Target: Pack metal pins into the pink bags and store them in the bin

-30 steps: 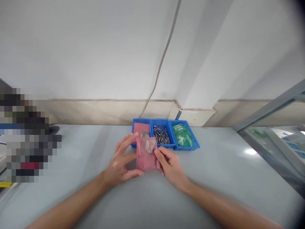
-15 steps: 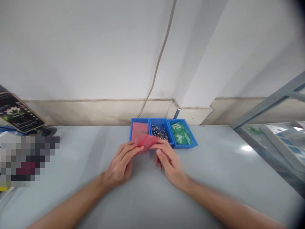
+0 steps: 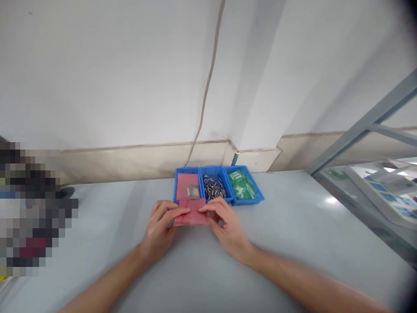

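Between my two hands is a pink plastic bag, held flat just in front of the blue bins. My left hand pinches its left edge, the thumb and fingers closed on it. Its right edge is in the fingers of my right hand. Right behind the bag is the left blue bin, lined with more pink bags and a small clear packet on top. The middle bin holds many small metal pins or screws. Green bags with whitish pieces lie in the right bin.
A grey work table runs up to the wall, where a cable hangs down. On the right stands a grey metal frame with boxed goods beyond it. The left side of the table has blurred-out items and a dark round base.
The pink bag has come down and toward me, from tilted over the bins to flat before them. The small packet in the left bin now shows. The camera view has shifted slightly.
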Demonstrator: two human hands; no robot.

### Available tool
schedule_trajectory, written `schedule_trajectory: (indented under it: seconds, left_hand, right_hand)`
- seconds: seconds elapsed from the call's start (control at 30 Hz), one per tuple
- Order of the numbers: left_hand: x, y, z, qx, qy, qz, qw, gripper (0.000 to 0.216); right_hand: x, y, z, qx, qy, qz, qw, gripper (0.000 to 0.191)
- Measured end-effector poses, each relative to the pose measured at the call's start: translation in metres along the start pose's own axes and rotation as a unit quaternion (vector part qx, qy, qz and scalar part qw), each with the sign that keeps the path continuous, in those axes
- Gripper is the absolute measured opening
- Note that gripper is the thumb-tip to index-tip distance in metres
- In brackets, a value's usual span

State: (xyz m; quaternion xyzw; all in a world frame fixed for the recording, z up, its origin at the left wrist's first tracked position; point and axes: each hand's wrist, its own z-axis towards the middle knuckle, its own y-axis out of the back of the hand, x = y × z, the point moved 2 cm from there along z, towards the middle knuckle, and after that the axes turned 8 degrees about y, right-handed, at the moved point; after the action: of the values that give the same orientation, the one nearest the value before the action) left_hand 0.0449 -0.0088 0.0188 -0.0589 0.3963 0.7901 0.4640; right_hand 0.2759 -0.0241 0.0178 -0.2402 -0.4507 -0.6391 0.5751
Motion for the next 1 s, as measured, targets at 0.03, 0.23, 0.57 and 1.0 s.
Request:
schedule_trajectory:
  seconds: [0.03, 0.23, 0.57, 1.0]
  left_hand:
    - [0.0, 0.0, 0.001, -0.009, 0.015, 0.005, 1.0, 0.029]
    - [-0.004, -0.001, 0.001, 0.018, 0.036, -0.015, 0.999, 0.008]
    - [-0.004, -0.009, -0.003, 0.046, 0.003, -0.032, 0.998, 0.026]
    - [0.01, -0.007, 0.009, 0.018, 0.135, 0.063, 0.989, 0.042]
  right_hand:
    - [0.001, 0.001, 0.0, -0.008, 0.002, -0.007, 1.0, 0.015]
    - [0.0, -0.001, -0.003, 0.0, -0.056, 0.029, 0.998, 0.02]
    - [-0.016, -0.006, -0.001, -0.047, -0.165, 0.155, 0.973, 0.028]
    - [-0.011, -0.006, 0.001, -0.058, -0.118, 0.149, 0.98, 0.022]
